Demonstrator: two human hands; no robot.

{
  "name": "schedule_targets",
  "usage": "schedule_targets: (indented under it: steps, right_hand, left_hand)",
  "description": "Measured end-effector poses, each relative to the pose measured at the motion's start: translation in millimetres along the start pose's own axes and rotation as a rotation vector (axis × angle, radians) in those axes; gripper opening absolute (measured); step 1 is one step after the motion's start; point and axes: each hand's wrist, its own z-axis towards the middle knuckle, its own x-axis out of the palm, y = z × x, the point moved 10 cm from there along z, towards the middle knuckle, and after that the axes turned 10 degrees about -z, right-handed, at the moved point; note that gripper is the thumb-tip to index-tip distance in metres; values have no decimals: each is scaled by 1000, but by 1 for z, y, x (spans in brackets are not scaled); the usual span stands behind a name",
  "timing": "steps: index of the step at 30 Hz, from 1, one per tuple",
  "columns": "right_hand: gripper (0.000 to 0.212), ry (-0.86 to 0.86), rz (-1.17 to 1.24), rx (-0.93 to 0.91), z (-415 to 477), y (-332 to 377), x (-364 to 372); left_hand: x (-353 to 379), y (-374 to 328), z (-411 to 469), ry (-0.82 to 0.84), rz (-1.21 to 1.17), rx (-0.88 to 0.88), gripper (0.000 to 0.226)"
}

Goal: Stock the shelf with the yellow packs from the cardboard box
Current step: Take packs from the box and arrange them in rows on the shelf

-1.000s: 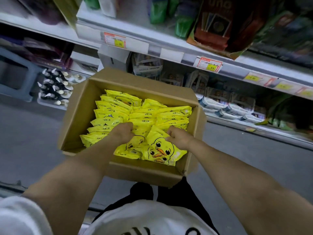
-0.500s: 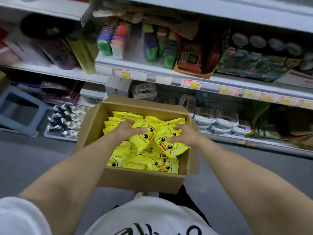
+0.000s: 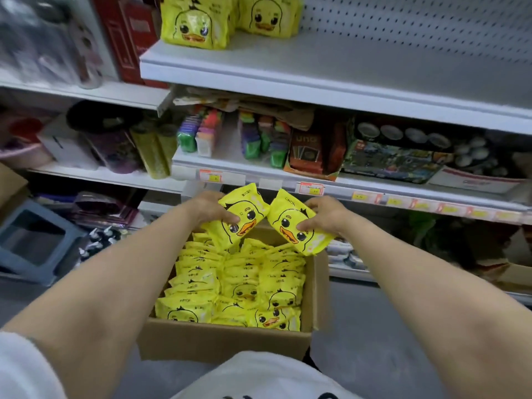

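Note:
An open cardboard box sits in front of me, filled with several yellow duck-face packs. My left hand grips one yellow pack above the far end of the box. My right hand grips a second yellow pack beside it. Both packs are tilted and nearly touch. On the white top shelf, at its left end, stand more yellow duck packs.
The top shelf to the right of the standing packs is bare, with a pegboard back. The middle shelf holds card games, toy boxes and coloured packs. A blue stool and small bottles stand on the floor at the left.
Both hands have lifted a pack each out of the box, up to the level of the middle shelf edge. The view has tilted upward, bringing the top shelf into sight.

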Motion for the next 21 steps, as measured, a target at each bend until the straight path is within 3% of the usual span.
schedule_targets:
  steps: [4, 7, 12, 21]
  right_hand:
    - [53, -97, -3, -28, -2, 11, -47]
    - [44, -187, -34, -59, -5, 24, -87]
    - [30, -292, -49, -145, -19, 50, -158]
    - [36, -467, -187, -214, -28, 85, -266]
  left_hand:
    - [-18, -56, -10, 10, 66, 81, 45]
    - [-33, -105, -18, -13, 142, 152, 35]
    - [-59, -187, -31, -79, 286, 304, 29]
    - [-88, -291, -28, -187, 551, 442, 35]
